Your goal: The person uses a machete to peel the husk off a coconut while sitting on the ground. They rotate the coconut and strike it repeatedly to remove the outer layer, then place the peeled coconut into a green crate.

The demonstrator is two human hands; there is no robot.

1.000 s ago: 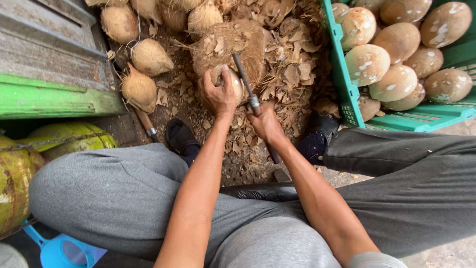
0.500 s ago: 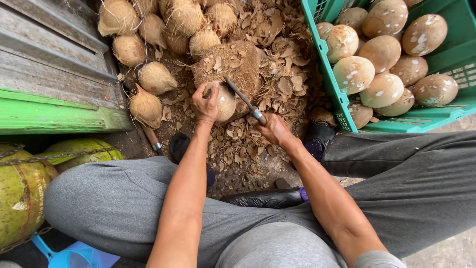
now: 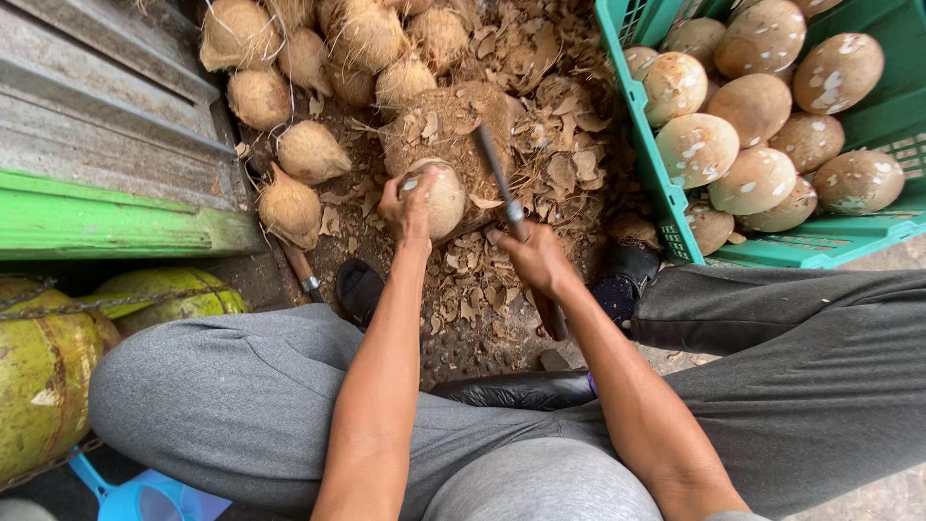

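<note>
My left hand grips a brown husked coconut and holds it against a wooden chopping block strewn with shell chips. My right hand is closed around the handle of a long knife, whose blade points up and away over the block, just right of the coconut. Both forearms reach forward between my knees in grey trousers.
A green plastic crate at the right holds several peeled coconuts. Unpeeled fibrous coconuts lie piled at the upper left beside a green-edged board. Green coconuts sit at the far left. Shell chips cover the ground.
My left hand has turned the coconut, which shows more now. The knife blade has swung from lying across the coconut to standing to its right.
</note>
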